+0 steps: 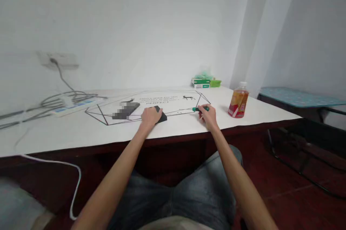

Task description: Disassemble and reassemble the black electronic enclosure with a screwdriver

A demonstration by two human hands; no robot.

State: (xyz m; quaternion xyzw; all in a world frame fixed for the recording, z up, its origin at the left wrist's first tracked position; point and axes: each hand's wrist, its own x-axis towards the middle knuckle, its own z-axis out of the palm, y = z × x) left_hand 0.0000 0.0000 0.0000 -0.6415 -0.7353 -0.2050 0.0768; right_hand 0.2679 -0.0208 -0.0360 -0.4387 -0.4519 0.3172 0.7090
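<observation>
My right hand (pixel 209 116) is closed around a screwdriver (pixel 195 109) with a green and black handle, held nearly level just above the white table. Its thin shaft points left, toward the middle of the table. A flat black object (pixel 163 118) lies under my left hand (pixel 150 116), whose fingers curl over its top and near side; much of it is covered, so its kind is unclear. A few tiny dark specks, perhaps screws (pixel 178 113), sit on the tabletop between my hands. Left of my left hand lies a dark slab (pixel 129 110), partly blurred out by pixelation.
A bottle with a red drink (pixel 238 101) stands to the right. Small green-and-white boxes (pixel 200 83) and a green basket (pixel 215 83) are at the back. A power strip (pixel 77 106) and tangled cables (pixel 58 101) lie left. The table's front edge (pixel 173 137) is close to my forearms.
</observation>
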